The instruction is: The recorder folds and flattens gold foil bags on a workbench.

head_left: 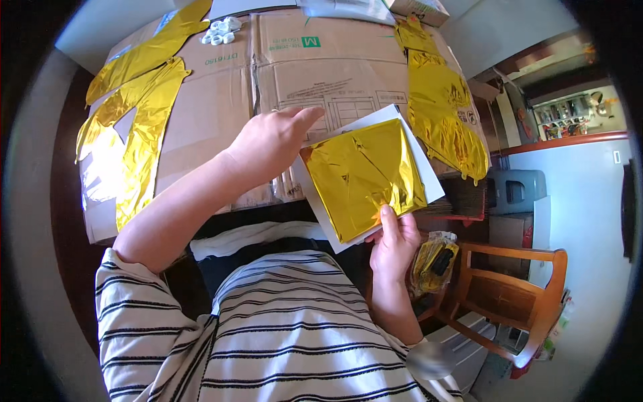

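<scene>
My right hand grips the near edge of a folded gold foil balloon and the white card under it, with the thumb on top of the foil. The foil is a creased, shiny rectangle. The white card sticks out around its edges. My left hand is by the upper left corner of the card, back of the hand up. Its index finger points right and the other fingers curl under, so what they hold, if anything, is hidden.
Cardboard covers the table. Flat gold foil balloons lie at the left and right. Small white rings sit at the far side. A wooden chair and a bag with yellow contents are at the right.
</scene>
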`<act>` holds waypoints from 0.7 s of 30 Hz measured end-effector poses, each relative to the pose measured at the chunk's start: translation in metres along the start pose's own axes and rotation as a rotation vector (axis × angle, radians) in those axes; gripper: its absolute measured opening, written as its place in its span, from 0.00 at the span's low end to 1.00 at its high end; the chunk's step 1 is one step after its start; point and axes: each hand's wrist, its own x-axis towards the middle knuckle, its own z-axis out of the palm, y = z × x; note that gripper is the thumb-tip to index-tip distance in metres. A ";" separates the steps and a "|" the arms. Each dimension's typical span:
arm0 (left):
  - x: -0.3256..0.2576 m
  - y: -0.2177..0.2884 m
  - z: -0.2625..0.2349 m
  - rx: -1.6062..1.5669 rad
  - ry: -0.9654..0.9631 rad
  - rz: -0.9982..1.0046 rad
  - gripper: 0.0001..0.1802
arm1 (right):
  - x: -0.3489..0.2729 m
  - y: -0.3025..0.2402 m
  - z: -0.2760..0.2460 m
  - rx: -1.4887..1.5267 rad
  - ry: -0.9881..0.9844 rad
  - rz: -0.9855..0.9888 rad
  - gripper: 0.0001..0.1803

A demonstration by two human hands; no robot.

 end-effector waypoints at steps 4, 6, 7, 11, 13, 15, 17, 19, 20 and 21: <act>-0.004 0.004 0.002 0.183 0.124 0.122 0.26 | 0.001 0.007 0.007 0.024 0.021 -0.062 0.09; -0.005 0.018 -0.001 0.234 0.105 0.140 0.27 | 0.005 0.016 0.007 0.000 0.033 -0.113 0.10; -0.006 0.022 -0.001 0.275 0.105 0.142 0.28 | 0.004 0.014 0.010 0.004 0.025 -0.096 0.11; -0.010 0.033 0.005 0.357 0.113 0.177 0.32 | -0.003 0.009 0.023 0.050 -0.015 -0.029 0.13; -0.012 0.037 0.006 0.371 0.090 0.177 0.32 | -0.004 0.009 0.027 0.102 -0.037 0.021 0.13; -0.015 0.039 0.004 0.399 0.036 0.146 0.31 | -0.001 0.014 0.026 0.123 -0.074 0.056 0.14; -0.015 0.037 0.002 0.389 -0.065 0.080 0.28 | 0.002 0.015 0.026 0.119 -0.090 0.104 0.14; -0.011 0.034 0.002 0.381 -0.127 0.018 0.25 | 0.003 0.017 0.027 0.136 -0.110 0.145 0.14; -0.004 0.033 0.005 0.375 -0.139 -0.008 0.23 | 0.003 0.017 0.027 0.130 -0.115 0.155 0.14; 0.004 0.031 0.009 0.370 -0.151 -0.032 0.21 | 0.003 0.018 0.028 0.124 -0.120 0.164 0.13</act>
